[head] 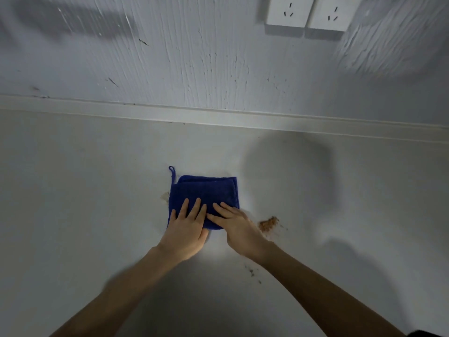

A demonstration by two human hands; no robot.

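- Left hand (187, 229) — palm down, fingers straight and slightly spread, pressing the near left part of the folded blue cloth (206, 190).
- Cloth lies flat on the white surface (73, 190), under both hands' fingertips.
- Right hand (239, 227) — fingers straight, angled leftward onto the cloth's near right edge.
- Brown crumbs (268, 223) just right of it.

White surface (85, 190) runs up to wall. Folded blue cloth (206, 190) lies flat on it, small loop at far left corner. Pile of brown crumbs (268, 223) just right of cloth. Pale smudge (165, 196) at cloth's left edge. Few dark specks (251, 272) nearer, well apart.
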